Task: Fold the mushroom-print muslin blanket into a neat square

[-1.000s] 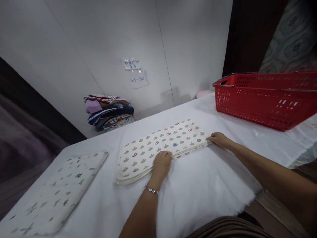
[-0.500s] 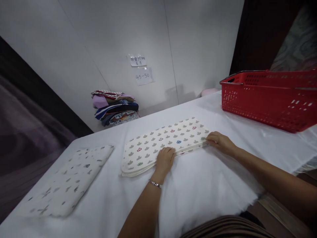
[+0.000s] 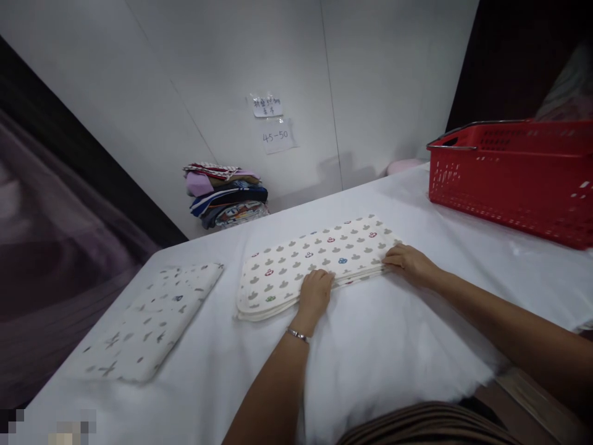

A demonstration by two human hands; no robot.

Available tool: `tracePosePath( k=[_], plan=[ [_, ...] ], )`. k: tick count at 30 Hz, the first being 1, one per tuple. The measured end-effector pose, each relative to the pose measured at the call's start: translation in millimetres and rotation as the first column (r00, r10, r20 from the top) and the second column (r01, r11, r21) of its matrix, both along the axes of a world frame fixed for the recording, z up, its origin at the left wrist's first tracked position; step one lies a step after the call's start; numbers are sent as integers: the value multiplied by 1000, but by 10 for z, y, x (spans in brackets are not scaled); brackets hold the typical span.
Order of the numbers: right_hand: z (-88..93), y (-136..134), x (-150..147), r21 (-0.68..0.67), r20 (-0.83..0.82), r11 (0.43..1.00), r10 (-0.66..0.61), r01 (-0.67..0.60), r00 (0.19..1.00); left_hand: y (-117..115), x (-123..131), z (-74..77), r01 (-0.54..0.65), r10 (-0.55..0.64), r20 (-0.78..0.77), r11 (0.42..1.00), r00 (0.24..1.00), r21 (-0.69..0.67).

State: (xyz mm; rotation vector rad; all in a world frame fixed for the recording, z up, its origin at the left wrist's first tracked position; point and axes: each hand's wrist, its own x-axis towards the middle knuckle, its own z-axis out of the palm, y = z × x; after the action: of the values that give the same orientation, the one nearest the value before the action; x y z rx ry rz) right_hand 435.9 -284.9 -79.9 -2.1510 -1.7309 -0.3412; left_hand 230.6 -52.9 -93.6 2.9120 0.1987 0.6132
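A folded white cloth (image 3: 287, 262) printed with grey mushroom-like shapes and a few red, blue and green ones lies on the white-covered table. My left hand (image 3: 316, 293), with a bracelet at its wrist, holds the middle of the cloth's near edge, fingertips on top and thumb hidden. Near the right end of that same edge, my right hand (image 3: 411, 264) has its fingers closed on the cloth. The folded layers show along the near side. To the left lies a second folded white cloth (image 3: 148, 327) with scattered grey marks, touched by neither hand.
A red plastic basket (image 3: 504, 188) with metal handles stands at the right back. Behind the table's far edge is a stack of folded fabrics (image 3: 227, 194). Handwritten paper signs (image 3: 277, 136) are on the wall. A dark curtain-like cloth (image 3: 55, 272) hangs at the left.
The view has shifted, so everything sits a little further right in the picture. My right hand has slid slightly left along the cloth's near edge. My left hand keeps its place.
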Motion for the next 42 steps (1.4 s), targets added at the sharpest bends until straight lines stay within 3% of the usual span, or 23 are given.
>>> tracePosePath(
  k=[6, 31, 42],
  plan=[
    [-21, 9, -37, 61, 3, 998, -7, 7, 1000, -14, -9, 15, -6, 6, 15, 1000, 1000, 3],
    [-133, -48, 24, -3, 28, 1000, 31, -31, 999, -49, -3, 61, -47, 48, -38, 999, 998, 28],
    [-67, -16, -24, 4, -36, 1000, 4, -4, 999, -47, -4, 36, -71, 71, -2, 997, 997, 1]
  ],
)
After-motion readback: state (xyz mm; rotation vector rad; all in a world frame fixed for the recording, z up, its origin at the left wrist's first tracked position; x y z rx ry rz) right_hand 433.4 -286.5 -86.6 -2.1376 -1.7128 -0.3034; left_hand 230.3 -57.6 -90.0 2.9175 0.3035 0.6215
